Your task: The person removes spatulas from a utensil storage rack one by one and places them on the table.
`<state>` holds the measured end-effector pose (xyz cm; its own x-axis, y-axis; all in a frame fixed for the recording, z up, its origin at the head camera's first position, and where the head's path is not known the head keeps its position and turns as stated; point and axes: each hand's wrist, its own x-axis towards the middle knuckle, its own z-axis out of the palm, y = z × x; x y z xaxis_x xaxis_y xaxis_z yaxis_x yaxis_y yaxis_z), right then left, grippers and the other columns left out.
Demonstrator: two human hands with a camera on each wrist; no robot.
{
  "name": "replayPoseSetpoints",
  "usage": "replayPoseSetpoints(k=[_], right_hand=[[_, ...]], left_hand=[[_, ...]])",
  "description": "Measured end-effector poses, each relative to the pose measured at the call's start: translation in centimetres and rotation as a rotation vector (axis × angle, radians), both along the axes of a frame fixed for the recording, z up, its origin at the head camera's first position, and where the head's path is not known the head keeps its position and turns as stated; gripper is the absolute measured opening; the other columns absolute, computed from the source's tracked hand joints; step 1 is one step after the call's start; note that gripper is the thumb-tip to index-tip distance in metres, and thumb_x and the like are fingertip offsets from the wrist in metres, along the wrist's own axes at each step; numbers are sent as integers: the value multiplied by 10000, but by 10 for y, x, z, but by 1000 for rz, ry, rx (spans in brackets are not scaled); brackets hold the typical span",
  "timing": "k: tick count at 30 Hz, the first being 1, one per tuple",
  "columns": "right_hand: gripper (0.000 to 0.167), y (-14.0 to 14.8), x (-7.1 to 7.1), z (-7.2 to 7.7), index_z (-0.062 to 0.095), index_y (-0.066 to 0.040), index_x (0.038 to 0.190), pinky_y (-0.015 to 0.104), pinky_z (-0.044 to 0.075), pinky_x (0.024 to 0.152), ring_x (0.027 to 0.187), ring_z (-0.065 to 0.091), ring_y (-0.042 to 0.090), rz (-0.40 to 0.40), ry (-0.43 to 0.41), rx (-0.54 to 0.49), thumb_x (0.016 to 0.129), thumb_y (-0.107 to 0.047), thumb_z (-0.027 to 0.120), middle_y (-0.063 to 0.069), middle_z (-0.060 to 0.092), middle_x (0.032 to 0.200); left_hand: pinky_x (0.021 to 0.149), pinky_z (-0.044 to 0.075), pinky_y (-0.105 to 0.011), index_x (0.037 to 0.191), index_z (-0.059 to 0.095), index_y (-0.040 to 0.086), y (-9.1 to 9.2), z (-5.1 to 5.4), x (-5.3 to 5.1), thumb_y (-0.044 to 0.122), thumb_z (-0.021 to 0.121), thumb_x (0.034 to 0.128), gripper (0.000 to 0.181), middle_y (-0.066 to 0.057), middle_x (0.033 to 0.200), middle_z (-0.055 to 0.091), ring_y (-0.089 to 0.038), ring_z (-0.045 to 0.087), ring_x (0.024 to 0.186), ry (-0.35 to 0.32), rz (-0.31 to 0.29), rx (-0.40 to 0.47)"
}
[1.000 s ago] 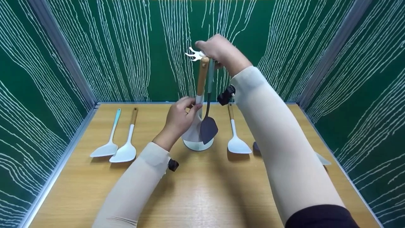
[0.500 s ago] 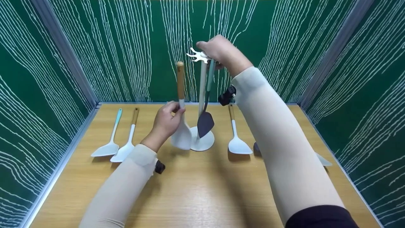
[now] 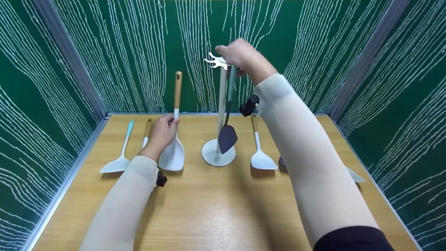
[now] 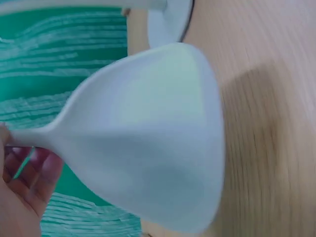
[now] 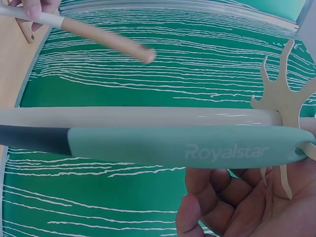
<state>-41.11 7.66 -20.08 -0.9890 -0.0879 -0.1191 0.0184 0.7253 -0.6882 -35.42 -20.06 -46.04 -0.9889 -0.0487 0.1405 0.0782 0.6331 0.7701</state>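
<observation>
My left hand grips a white spatula by its neck, just below the wooden handle. The spatula is upright, blade down, left of the white utensil stand. In the left wrist view its broad white blade fills the middle. High up, my right hand holds the stand's hooked top, fingers curled beneath it. From one hook hangs a dark spatula; its green handle reads "Royalstar" in the right wrist view.
On the left of the wooden table lie a turquoise-handled spatula and a wooden-handled one, partly behind my left hand. Another white spatula lies right of the stand. Farther right, my forearm partly hides other utensils. Green panels enclose the table.
My left hand has carried the white spatula leftward, away from the stand. The right hand stays at the stand's top. The dark spatula has swung slightly on its hook.
</observation>
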Motion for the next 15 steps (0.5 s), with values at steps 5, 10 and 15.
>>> replayPoseSetpoints(k=[5, 10, 15], right_hand=[[487, 0, 1, -1, 645, -206, 917, 299, 662, 850, 862, 678, 142, 3, 14, 15, 1182, -586, 495, -21, 654, 989], [484, 0, 3, -1, 658, -207, 932, 301, 655, 863, 854, 663, 140, 6, 21, 17, 1182, -587, 494, -24, 650, 982], [478, 0, 4, -2, 699, -197, 1005, 312, 658, 889, 862, 690, 140, 4, 28, 17, 1185, -587, 489, -18, 679, 1000]], left_hand=[[1189, 578, -621, 1600, 611, 100, -13, -7, -9, 373, 510, 1227, 473, -158, 1404, 699, -340, 661, 1245, -183, 57, -5], [1181, 576, -598, 1612, 585, 69, -22, -17, -16, 347, 463, 1241, 479, -169, 1372, 698, -342, 657, 1252, -295, 78, -59], [1084, 575, -549, 1557, 586, 62, -27, -28, -22, 335, 434, 1246, 441, -159, 1287, 664, -333, 636, 1196, -407, 80, -62]])
